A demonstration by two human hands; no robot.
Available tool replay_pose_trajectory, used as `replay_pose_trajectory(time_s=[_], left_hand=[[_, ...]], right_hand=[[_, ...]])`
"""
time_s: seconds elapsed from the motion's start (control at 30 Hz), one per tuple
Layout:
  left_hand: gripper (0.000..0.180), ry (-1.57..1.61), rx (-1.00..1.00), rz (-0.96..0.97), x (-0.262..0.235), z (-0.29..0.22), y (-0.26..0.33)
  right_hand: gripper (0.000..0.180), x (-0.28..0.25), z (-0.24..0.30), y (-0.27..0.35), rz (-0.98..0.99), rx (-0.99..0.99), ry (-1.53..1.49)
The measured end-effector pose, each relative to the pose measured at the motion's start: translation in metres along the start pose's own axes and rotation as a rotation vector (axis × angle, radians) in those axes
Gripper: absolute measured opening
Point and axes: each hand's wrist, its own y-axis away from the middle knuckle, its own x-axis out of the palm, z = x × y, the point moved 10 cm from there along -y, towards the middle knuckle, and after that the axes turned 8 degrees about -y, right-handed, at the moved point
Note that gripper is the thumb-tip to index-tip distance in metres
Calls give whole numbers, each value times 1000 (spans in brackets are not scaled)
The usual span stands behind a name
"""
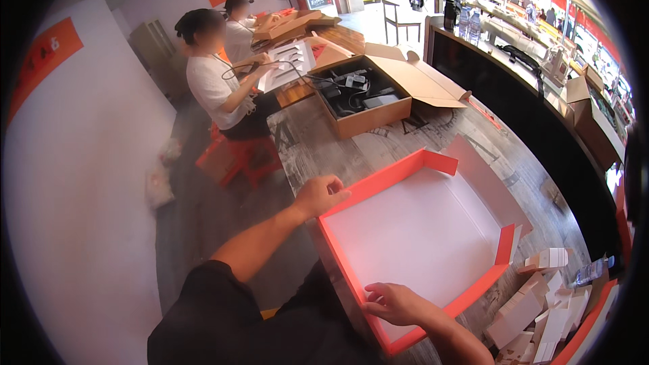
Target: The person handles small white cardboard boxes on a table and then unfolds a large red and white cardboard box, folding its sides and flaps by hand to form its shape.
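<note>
A shallow cardboard box point(378, 189) with orange-red walls and a white inside lies on the wood-patterned table. Its three visible walls stand up, while the side farthest right lies folded outward as a white flap point(483, 192). Two short orange end tabs point(505, 245) bend inward beside that flap. At the upper left corner, my left hand point(319, 197) closes on the wall with curled fingers. My right hand point(395, 303) is closed over the left wall near its lower end, with the fingertips at the rim.
Ahead stands an open brown carton point(372, 118) holding black devices and cables. Folded white cardboard pieces point(541, 311) and a plastic bottle point(593, 270) lie at lower right. A dark partition point(500, 101) runs along the right. Two people point(220, 94) work farther along; a red stool point(253, 159) stands there.
</note>
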Motion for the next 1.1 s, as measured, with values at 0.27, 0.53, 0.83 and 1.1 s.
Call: replay_pose_trajectory(time_s=[0.27, 0.53, 0.83, 1.1], left_hand=[[38, 632, -268, -163, -9, 55, 79], [66, 558, -552, 591, 74, 15, 167], [56, 535, -660, 919, 84, -15, 175], [38, 685, -677, 1010, 81, -18, 192]], right_hand=[[66, 2, 1, -16, -14, 6, -34], [70, 11, -4, -33, 57, 59, -30], [57, 12, -3, -39, 218, 210, -211], [58, 26, -7, -49, 258, 126, -325]])
